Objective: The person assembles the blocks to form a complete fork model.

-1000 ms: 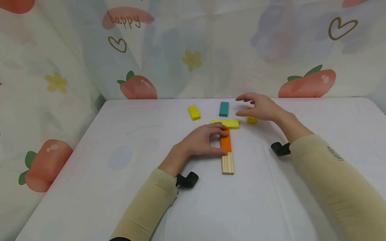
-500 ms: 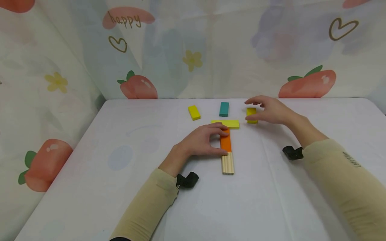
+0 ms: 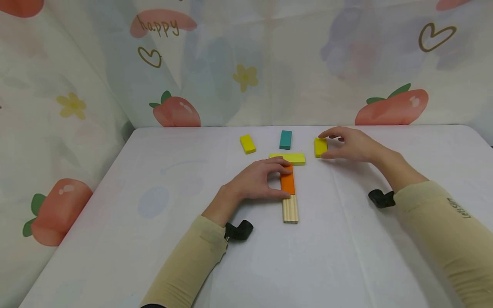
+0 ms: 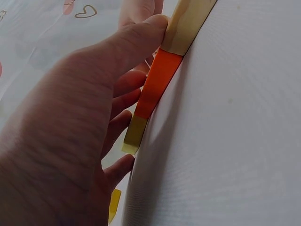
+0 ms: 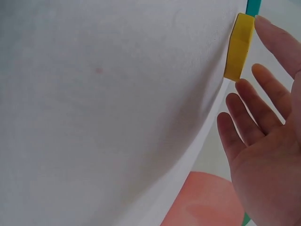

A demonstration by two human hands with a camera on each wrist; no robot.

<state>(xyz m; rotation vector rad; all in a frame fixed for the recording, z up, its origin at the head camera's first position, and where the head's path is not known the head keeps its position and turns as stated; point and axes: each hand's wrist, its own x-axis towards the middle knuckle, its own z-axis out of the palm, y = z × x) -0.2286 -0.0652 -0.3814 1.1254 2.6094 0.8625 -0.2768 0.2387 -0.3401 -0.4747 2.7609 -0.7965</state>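
Note:
My left hand [image 3: 258, 179] rests on a row of small wooden blocks on the table. Its thumb touches where the orange block [image 3: 287, 184] meets a plain wood block [image 3: 290, 209]. Its fingertips lie at the orange block's far end, beside a lime-yellow block [image 3: 294, 158] set crosswise. To the right, my right hand [image 3: 352, 145] spans a yellow block [image 3: 320, 147] lengthwise. The thumb is at this block's near end and a fingertip at its far end. In the right wrist view the yellow block [image 5: 239, 47] sits between thumb and fingertips, the other fingers spread loosely.
A teal block [image 3: 285, 140] lies behind the crosswise block, and another yellow block [image 3: 247, 144] lies to its left. White cloth covers the table [image 3: 331, 248]. Behind it hangs a printed curtain [image 3: 285, 64]. Each wrist carries a black camera [image 3: 239, 230].
My right hand has moved right and slightly nearer, from the gap beside the teal block to the right-hand yellow block, and its fingers have closed in on the ends. The left hand stays in place.

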